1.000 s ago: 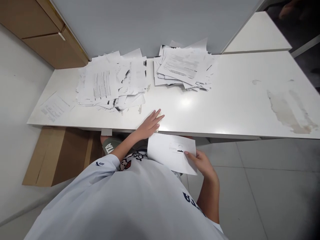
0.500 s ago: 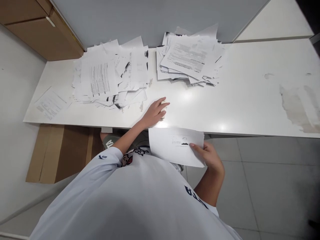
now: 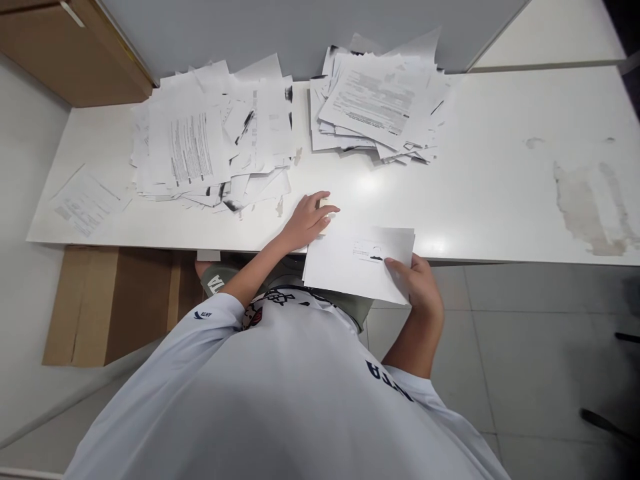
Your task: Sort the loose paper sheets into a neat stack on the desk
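My right hand (image 3: 424,283) pinches a small set of white papers (image 3: 345,270) at their right side, thumb on top. The upper sheet carries a few printed lines and a black mark. The set tilts over the table's front edge, its upper part above the tabletop. On the table, my left hand (image 3: 310,221) lies curved over a small pale object (image 3: 324,203) that it mostly hides; I cannot make out its kind. The left corner of the papers comes close to the left fingers.
A messy paper stack (image 3: 193,147) lies at the back left of the white table (image 3: 480,200), another stack (image 3: 373,100) at the back centre. One loose sheet (image 3: 87,200) is at the far left. Cardboard boxes (image 3: 93,307) stand below; a grey panel (image 3: 310,33) rises behind.
My right hand has raised the papers and moved them forward, from below the table edge to partly over the tabletop near my left hand. The left hand stays in place; the view shifts slightly.
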{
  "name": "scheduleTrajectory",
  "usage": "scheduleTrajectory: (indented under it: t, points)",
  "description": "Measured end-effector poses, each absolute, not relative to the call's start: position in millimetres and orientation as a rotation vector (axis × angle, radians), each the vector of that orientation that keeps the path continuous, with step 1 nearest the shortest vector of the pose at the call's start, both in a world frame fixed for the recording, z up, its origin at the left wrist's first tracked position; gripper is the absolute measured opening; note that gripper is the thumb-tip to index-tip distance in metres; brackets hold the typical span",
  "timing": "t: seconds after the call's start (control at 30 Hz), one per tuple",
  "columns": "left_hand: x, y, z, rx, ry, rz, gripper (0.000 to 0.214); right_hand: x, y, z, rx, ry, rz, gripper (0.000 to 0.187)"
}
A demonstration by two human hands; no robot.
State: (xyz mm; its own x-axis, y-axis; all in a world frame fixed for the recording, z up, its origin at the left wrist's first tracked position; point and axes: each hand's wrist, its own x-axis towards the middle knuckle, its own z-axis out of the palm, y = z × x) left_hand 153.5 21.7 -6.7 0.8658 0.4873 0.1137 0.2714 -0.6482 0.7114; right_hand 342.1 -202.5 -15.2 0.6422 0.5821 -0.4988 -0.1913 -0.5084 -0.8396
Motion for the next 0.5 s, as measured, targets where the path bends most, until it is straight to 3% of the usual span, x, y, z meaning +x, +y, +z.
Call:
scheduleTrajectory:
  t: [0.5]
  points:
    - [153.5, 19.7, -10.0, 2.595, 0.551, 0.285, 0.041, 334.8, -197.3, -25.4, -1.752, -0.306, 0.873, 0.051]
